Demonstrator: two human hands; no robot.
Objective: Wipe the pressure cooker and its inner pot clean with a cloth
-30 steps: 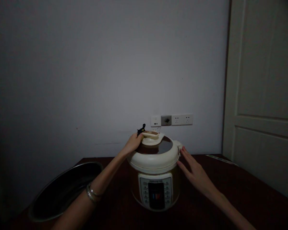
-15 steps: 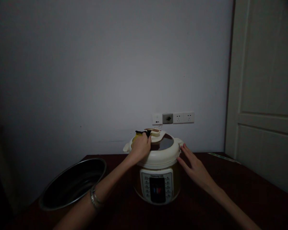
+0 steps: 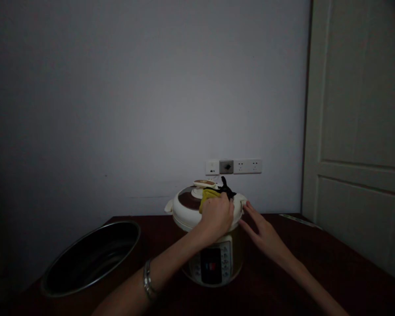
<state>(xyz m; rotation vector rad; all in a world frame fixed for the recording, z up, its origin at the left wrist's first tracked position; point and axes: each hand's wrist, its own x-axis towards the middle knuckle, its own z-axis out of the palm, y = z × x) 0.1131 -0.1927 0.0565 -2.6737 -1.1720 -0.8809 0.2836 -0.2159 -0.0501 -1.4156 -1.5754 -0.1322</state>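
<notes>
One smooth, pale grey wall (image 3: 151, 87) is shown across the upper and central frame. At the right edge, one off-white panelled door (image 3: 362, 131) is seen. Across the lower frame, one dark red-brown table (image 3: 283, 254) is extended. At lower left, one wide, round, dark-interiored basin (image 3: 92, 259) with a thin, shiny rim is placed.

At lower centre, one rounded white-and-brown electric cooker (image 3: 187, 217) is stood upright on the table. Its domed lid is fitted with a glossy brown inset and one raised handle (image 3: 204, 184); two white side lugs are visible. One control panel (image 3: 212, 265) with a dark display is partly covered by the left forearm.

The left hand (image 3: 219, 215) is closed around one crumpled yellow-and-black cloth (image 3: 210, 193), which is held against the right part of the lid. The right hand (image 3: 261, 232) is opened, nothing being gripped; its fingertips are rested at the right lug.

Above the cooker, three rectangular wall plates (image 3: 226, 166) are mounted side by side: two white, one grey. One thin, pale strip (image 3: 301, 220) is laid at the table's right rear. Silver metal bangles (image 3: 148, 281) are worn on the left wrist.
</notes>
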